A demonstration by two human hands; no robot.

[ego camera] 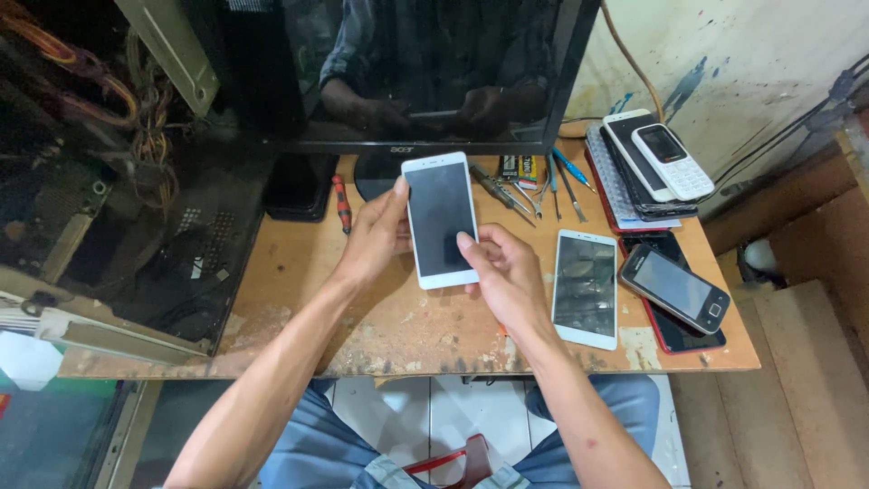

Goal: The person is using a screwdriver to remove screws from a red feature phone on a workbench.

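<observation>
I hold a white smartphone (440,220) with a dark screen upright over the wooden table (299,299), screen toward me. My left hand (376,237) grips its left edge, thumb near the top corner. My right hand (505,270) supports the lower right corner, with the thumb resting on the glass near the bottom. A second white smartphone (586,287) lies flat on the table just right of my right hand.
A dark monitor (407,72) stands behind the phone. Screwdrivers and tweezers (534,186) lie by its base. Further phones are stacked at the back right (654,167), and a grey one (675,288) rests on a red one. An open computer case (109,181) fills the left.
</observation>
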